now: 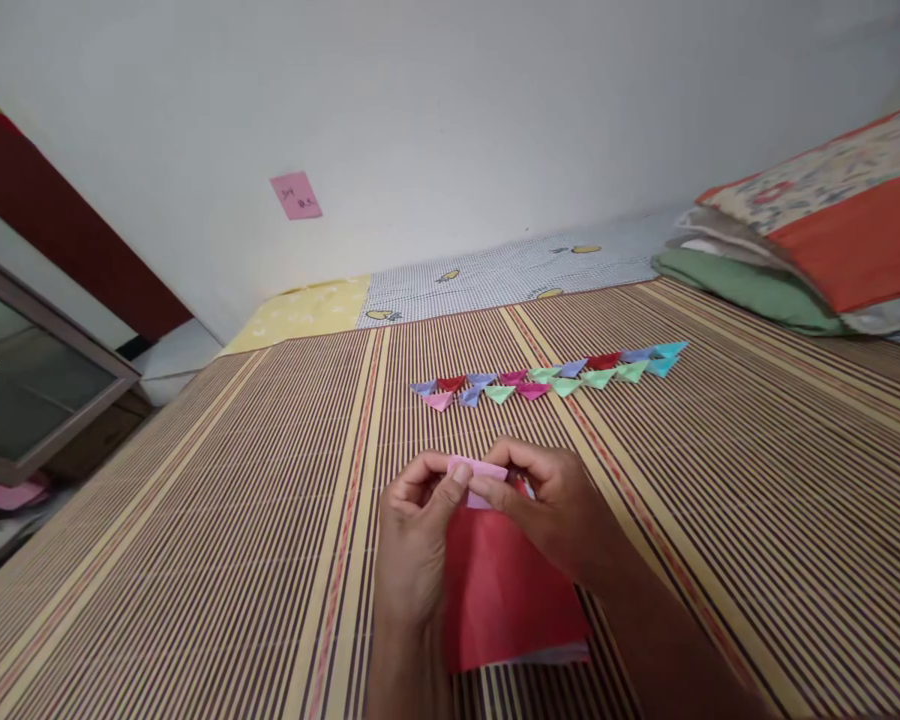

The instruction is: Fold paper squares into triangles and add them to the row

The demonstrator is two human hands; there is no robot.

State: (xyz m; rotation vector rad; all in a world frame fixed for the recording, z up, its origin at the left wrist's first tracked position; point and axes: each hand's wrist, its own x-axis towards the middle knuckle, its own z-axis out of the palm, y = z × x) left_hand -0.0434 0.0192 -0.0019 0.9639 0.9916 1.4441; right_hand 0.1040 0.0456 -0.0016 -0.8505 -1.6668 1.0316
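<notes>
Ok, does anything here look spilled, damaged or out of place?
Nothing stands out: the small folded papers lie in two tidy rows on the striped mat, and I see no spill or tear.

Two bare hands and forearms, skin uncovered.
The left hand [414, 525] and left forearm [409, 670] show toward six o'clock, the right hand [559, 495] and right forearm [660, 620] toward five; more forearm shows on the right. Fingers are slim, the left thumbnail [462, 474] short and rounded, finer skin detail blurred.

Matt pink paper [483, 492], ribbed striped mat [217, 530]
</notes>
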